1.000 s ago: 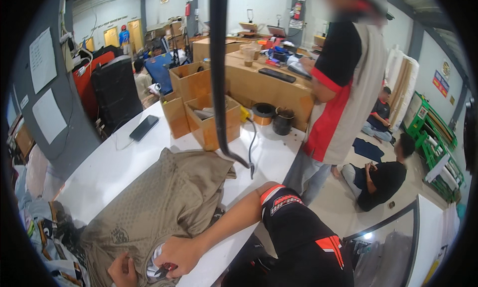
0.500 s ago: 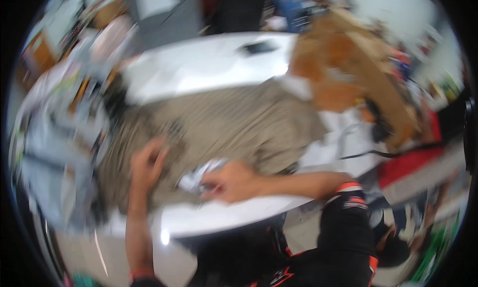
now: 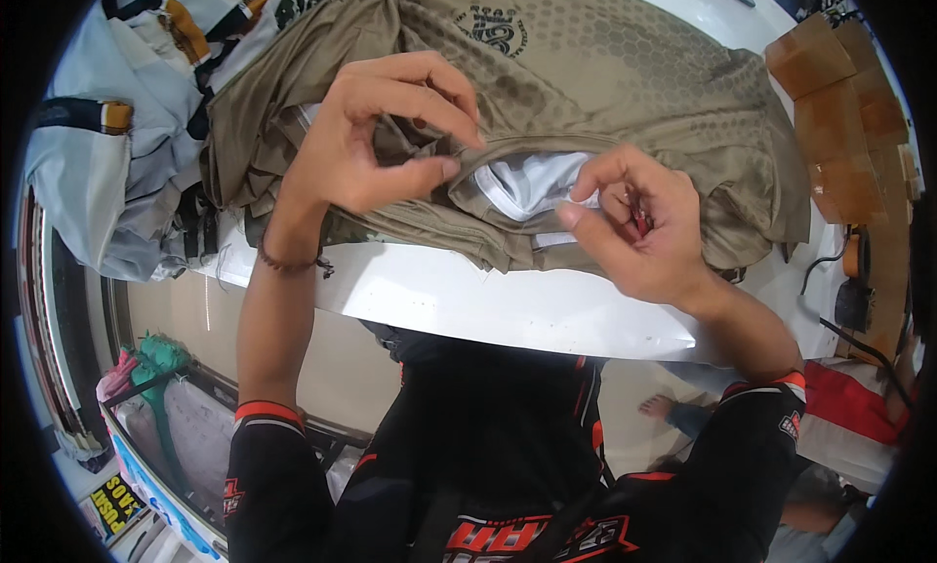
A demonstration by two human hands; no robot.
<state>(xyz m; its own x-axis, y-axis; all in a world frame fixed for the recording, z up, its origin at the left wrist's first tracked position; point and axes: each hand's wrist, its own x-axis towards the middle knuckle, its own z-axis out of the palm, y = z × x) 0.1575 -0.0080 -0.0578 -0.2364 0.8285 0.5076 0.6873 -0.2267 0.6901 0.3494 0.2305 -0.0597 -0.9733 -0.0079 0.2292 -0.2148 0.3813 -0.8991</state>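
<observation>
A brown patterned shirt with a dark round print lies spread on the white table, its neck opening facing me. White fabric shows inside that opening. My left hand is over the left side of the collar, fingers curved, a gap between thumb and forefinger. To the right of the opening, my right hand has its fingers curled in. A small red object shows between those curled fingers; most of it is hidden, so its kind is unclear. Thumb and forefinger of that hand stand slightly apart.
Grey-white garments with dark and orange bands are heaped at the left. Brown cardboard and a black cable lie at the right. The white table has its near edge before me; a basket stands below left.
My view has come closer and sharpened. The right hand, low over a white bundle before, is now raised at the collar's right. My left hand has moved to the collar's left side.
</observation>
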